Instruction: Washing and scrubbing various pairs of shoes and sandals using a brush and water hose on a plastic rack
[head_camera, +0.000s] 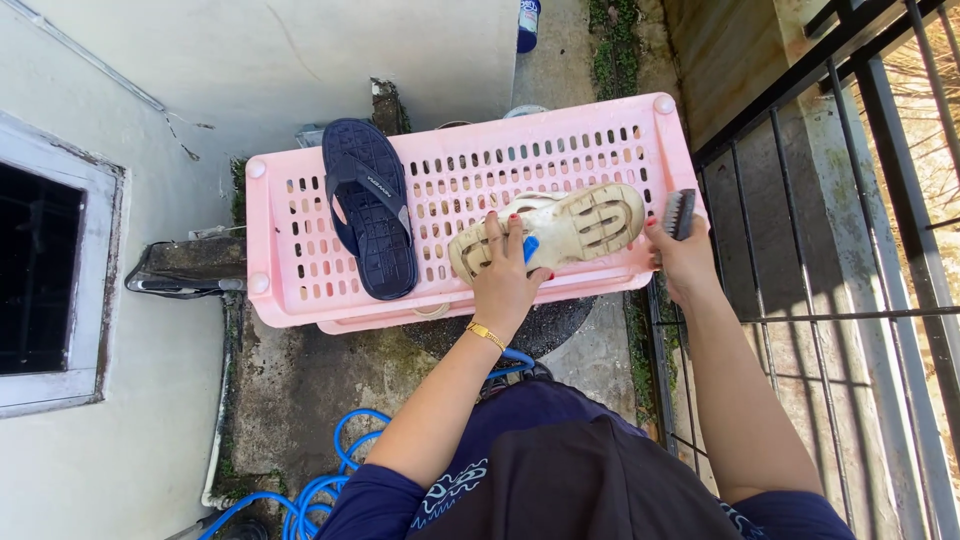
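Note:
A pink perforated plastic crate (300, 270) lies upside down in front of me like a table. On it, at the left, rests a dark blue flip-flop (372, 215), strap side up. To its right lies a second flip-flop (575, 222), sole up, its pale grooved underside dirty. My left hand (505, 275) presses down on the heel end of this sandal, fingers spread. My right hand (678, 255) is at the crate's right edge and grips a scrub brush (679, 211) with dark bristles, held just off the sandal's toe end.
A black metal railing (830, 250) runs along the right side. A coiled blue hose (320, 495) lies on the wet concrete floor below the crate. A white wall with a window frame (60, 280) stands at the left. A blue bottle (528, 25) stands beyond the crate.

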